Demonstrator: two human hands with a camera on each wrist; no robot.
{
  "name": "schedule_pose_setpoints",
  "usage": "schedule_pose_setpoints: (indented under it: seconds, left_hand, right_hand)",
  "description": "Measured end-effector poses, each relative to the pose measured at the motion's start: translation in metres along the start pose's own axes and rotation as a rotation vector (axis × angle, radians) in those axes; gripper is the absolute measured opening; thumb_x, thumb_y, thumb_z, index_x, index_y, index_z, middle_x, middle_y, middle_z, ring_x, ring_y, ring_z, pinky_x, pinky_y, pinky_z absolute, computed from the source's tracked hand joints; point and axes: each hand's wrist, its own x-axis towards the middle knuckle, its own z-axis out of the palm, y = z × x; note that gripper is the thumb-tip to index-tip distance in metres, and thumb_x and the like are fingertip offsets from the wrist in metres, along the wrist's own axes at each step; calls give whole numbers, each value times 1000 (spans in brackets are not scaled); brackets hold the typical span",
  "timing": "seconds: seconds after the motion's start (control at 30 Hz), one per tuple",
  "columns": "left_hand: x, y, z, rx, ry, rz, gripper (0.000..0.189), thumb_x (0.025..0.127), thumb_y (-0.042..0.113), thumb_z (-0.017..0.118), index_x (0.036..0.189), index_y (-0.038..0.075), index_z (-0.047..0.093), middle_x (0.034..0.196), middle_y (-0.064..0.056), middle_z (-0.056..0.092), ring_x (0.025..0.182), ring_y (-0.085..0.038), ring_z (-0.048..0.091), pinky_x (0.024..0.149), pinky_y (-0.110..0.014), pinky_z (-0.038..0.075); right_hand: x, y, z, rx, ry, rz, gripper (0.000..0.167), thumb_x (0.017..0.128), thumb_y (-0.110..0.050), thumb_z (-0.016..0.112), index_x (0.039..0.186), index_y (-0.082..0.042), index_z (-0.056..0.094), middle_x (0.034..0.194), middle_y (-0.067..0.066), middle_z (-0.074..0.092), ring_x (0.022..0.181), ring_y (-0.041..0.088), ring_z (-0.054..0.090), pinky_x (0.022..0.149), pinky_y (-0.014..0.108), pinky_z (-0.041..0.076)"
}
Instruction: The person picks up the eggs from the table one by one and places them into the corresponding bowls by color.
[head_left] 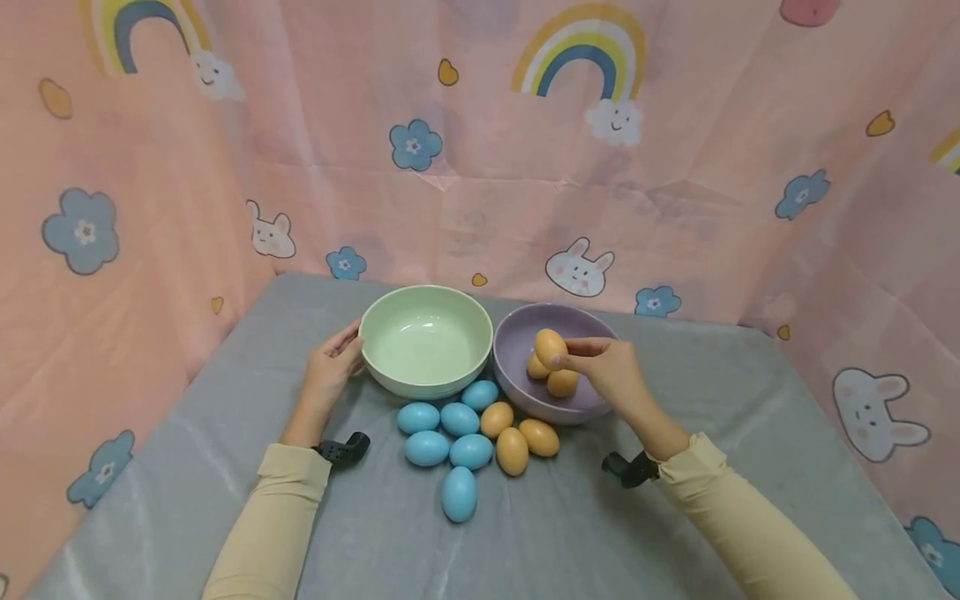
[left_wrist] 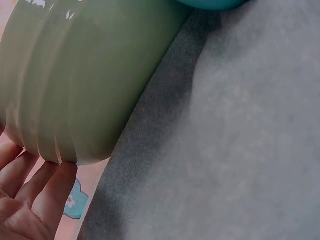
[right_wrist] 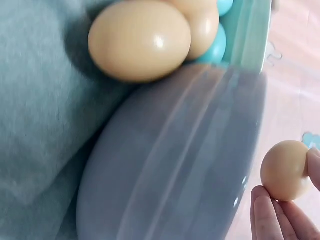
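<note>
My right hand (head_left: 611, 375) pinches an orange-yellow egg (head_left: 551, 348) between thumb and fingers, above the purple bowl (head_left: 517, 333). Two more orange-yellow eggs (head_left: 562, 383) lie inside that bowl. In the right wrist view the pinched egg (right_wrist: 285, 171) shows beyond the bowl's rim. My left hand (head_left: 330, 371) rests against the left side of the light green bowl (head_left: 420, 333), whose inside shows no eggs. Its extended fingers (left_wrist: 55, 195) touch the bowl's outer wall in the left wrist view. In front of the bowls lie several blue eggs (head_left: 459, 494) and three orange-yellow eggs (head_left: 512, 452).
The two bowls stand side by side at the back of the grey cloth-covered table (head_left: 360, 542). A pink patterned curtain (head_left: 480, 192) hangs behind and at both sides. A black band (head_left: 343, 450) is on the left wrist, another band (head_left: 630, 469) on the right.
</note>
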Motion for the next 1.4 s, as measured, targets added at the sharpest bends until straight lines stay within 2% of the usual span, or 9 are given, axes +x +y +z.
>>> schedule_pose_setpoints:
  seconds: [0.47, 0.73, 0.93, 1.07, 1.2, 1.4]
  left_hand:
    - [1, 0, 0, 9, 9, -3, 48, 103, 22, 55, 149, 15, 46, 154, -5, 46, 136, -20, 53, 88, -12, 54]
    - [1, 1, -1, 8, 8, -2, 47, 103, 20, 55, 149, 14, 46, 154, -6, 47, 133, -18, 54, 87, -11, 54]
    - [-1, -1, -1, -2, -5, 2, 48, 103, 21, 56, 150, 12, 46, 154, -8, 46, 126, -8, 58, 88, -11, 54]
    - [-1, -3, -1, -10, -4, 1, 48, 103, 20, 55, 149, 12, 46, 154, -8, 47, 122, -4, 60, 86, -10, 54]
    - [-1, -3, -1, -14, -5, -2, 49, 103, 21, 56, 150, 12, 45, 154, -7, 46, 125, -6, 59, 86, -10, 54]
    - [0, -3, -1, -13, -7, -3, 50, 103, 22, 56, 150, 12, 45, 155, -8, 45, 122, -3, 60, 87, -10, 53]
  right_hand:
    - [23, 13, -2, -9, 39, 111, 53, 86, -38, 77, 124, -1, 68, 129, 18, 66, 126, 33, 58, 113, 50, 41]
    - [43, 26, 6, -39, 99, 59, 48, 88, -34, 75, 121, -1, 70, 122, 17, 69, 120, 32, 63, 99, 40, 52]
    - [53, 32, 11, -35, 137, 89, 44, 89, -29, 75, 120, 1, 70, 120, 18, 70, 114, 31, 66, 87, 29, 54]
    - [56, 36, 14, -69, 143, 94, 45, 89, -30, 75, 120, 2, 70, 121, 19, 69, 115, 32, 65, 89, 33, 55]
    - [60, 38, 17, -77, 148, 103, 45, 88, -30, 75, 119, 3, 70, 122, 21, 69, 114, 34, 64, 94, 41, 55]
    - [64, 40, 17, -98, 128, 127, 46, 87, -29, 75, 121, 2, 70, 126, 21, 67, 117, 34, 63, 99, 43, 52]
